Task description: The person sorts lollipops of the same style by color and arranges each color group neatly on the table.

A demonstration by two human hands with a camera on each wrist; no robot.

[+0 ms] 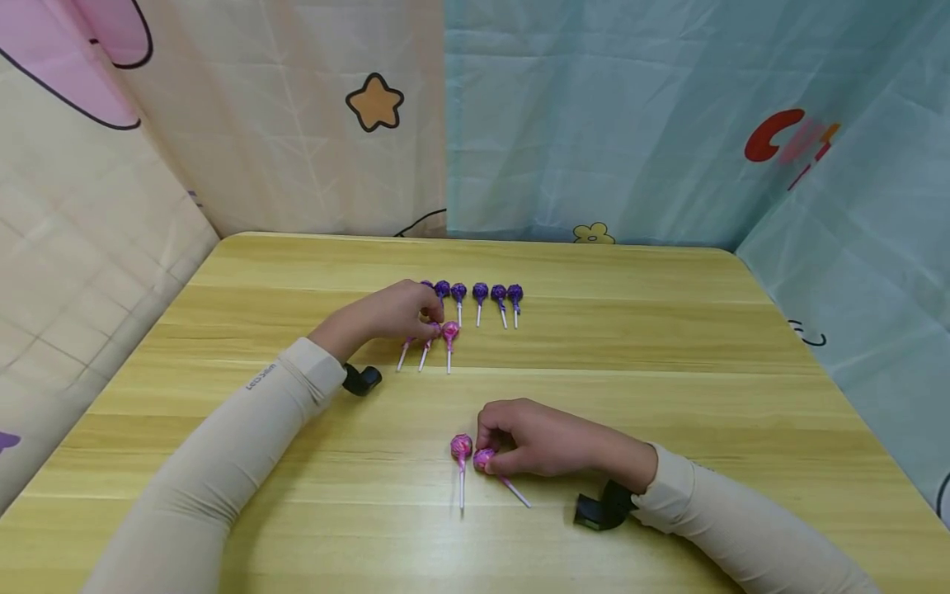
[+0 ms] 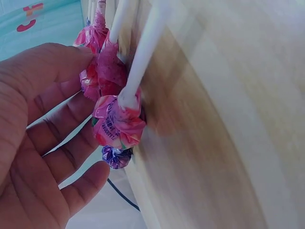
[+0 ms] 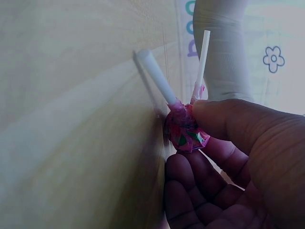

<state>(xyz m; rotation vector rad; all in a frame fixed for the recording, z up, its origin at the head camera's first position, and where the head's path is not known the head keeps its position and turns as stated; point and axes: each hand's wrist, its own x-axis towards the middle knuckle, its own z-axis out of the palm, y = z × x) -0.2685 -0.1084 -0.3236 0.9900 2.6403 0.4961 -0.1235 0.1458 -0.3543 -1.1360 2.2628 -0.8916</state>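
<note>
My left hand [image 1: 397, 312] is at a row of three pink-wrapped lollipops, thumb and fingers around the head of the middle pink lollipop [image 2: 112, 71]. One pink lollipop [image 1: 449, 332] lies to its right; another [image 2: 119, 121] sits close on the other side, partly hidden in the head view. Nearer the front, my right hand [image 1: 545, 437] pinches a pink lollipop [image 3: 186, 129] by its wrapped head, its white stick slanting down to the right. Just left of that lies one more pink lollipop [image 1: 461, 447], its stick towards me.
Behind the pink row, several purple lollipops [image 1: 480, 292] lie in a line, the leftmost partly covered by my left hand. Everything lies on a wooden table [image 1: 668, 346]. Patterned curtains [image 1: 594, 124] hang at its back and sides. A black wrist device [image 1: 603, 507] sits under each forearm.
</note>
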